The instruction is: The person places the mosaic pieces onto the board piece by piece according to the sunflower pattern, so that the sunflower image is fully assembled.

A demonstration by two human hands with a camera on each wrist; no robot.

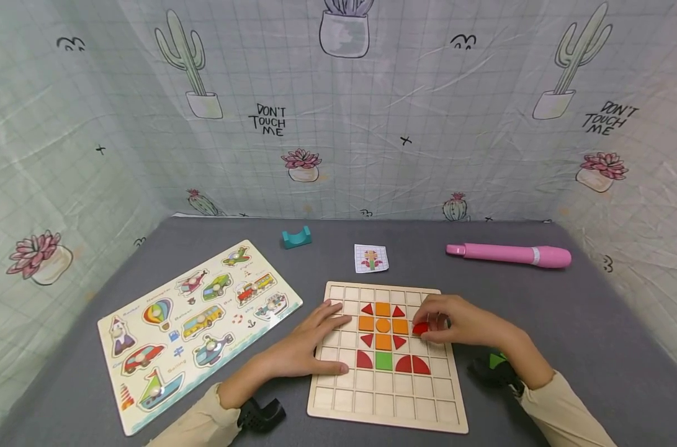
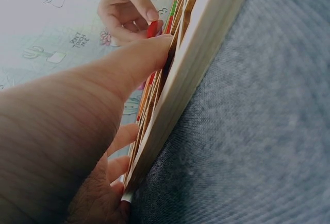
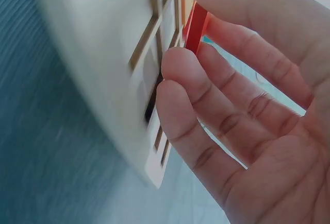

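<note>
On the desk (image 1: pixel 567 310), the right hand (image 1: pixel 461 323) is pinching a red piece (image 1: pixel 420 328) over the board (image 1: pixel 384 397), mid-placement. The left hand (image 1: pixel 310 347) is lying flat, fingers straight, steadying the board. Next, seating the piece squarely in its cell looks necessary.

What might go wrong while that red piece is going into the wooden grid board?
The right hand pinches the red piece by its edges, so it might slip or tilt. It could bump the orange square beside it. The left hand rests flat on the grid board; lifting it may let the board slide.
</note>
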